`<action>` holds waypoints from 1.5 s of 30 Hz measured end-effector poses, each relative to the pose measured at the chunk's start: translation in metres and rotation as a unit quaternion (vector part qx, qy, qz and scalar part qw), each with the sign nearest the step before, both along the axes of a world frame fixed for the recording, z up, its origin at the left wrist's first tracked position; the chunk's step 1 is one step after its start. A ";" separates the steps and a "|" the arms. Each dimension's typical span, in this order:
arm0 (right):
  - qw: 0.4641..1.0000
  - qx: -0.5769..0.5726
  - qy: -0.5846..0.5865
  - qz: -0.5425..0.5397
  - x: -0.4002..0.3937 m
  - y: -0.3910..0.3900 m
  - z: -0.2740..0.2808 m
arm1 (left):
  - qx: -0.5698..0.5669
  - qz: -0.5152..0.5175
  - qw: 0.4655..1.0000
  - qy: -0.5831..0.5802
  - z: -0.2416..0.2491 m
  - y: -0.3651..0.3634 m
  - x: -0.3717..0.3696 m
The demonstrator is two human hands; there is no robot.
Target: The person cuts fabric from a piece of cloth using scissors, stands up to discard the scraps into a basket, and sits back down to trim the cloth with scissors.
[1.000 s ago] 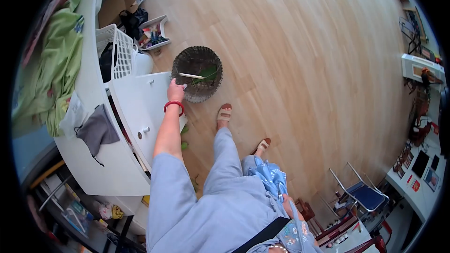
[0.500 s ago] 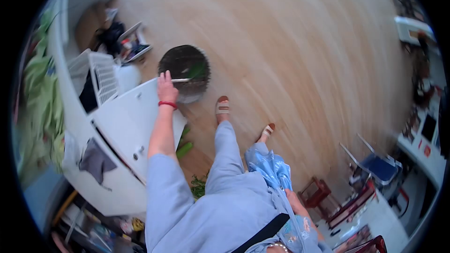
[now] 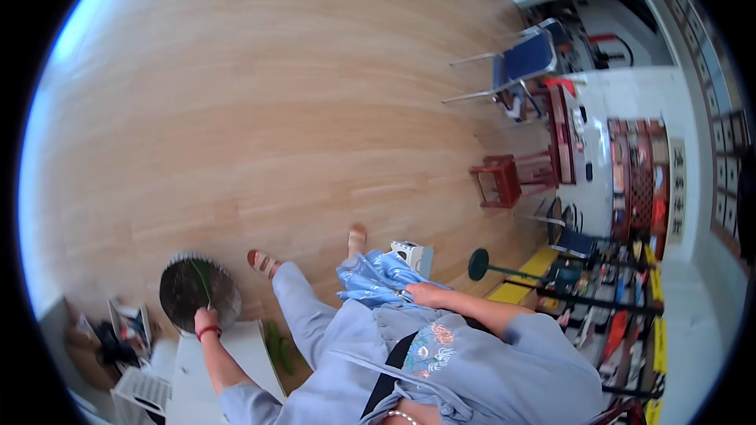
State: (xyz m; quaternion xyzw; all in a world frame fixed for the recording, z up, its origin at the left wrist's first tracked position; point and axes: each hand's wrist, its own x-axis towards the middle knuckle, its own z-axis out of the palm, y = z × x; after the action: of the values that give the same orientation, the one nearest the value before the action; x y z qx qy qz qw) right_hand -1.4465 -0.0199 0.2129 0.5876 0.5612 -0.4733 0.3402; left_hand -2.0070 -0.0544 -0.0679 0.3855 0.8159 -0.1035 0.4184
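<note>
Wood floor; left hand fingers at basket rim, right hand clutching blue cloth.

Your left hand was small and far off at the rim of the dark basket, so you could not tell if its fingers gripped anything. The blue cloth covered your right hand's fingers. The white cupboard was cut off by the bottom edge. The things on the far shelves were too tiny and blurry to name
</note>
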 end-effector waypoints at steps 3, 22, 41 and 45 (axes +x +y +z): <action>0.998 0.031 0.038 -0.040 0.036 -0.028 -0.013 | 0.043 -0.057 0.997 0.012 0.015 0.022 0.019; 0.906 0.179 0.171 -0.343 0.340 -0.164 -0.069 | 0.068 0.107 0.989 -0.071 0.093 0.142 0.361; 0.830 0.147 0.151 -0.517 0.698 -0.054 -0.038 | -0.030 0.110 0.992 -0.060 0.095 0.275 0.753; 0.845 0.146 0.182 -0.481 0.819 -0.034 -0.063 | 0.009 0.045 0.998 -0.031 0.066 0.248 0.813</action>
State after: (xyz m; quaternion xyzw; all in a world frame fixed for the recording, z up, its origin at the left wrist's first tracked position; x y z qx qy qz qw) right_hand -0.6277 -0.0537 0.1503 0.7299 0.3228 -0.5886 -0.1286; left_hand -1.1942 0.1936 -0.0017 0.3550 0.8201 -0.0652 0.4441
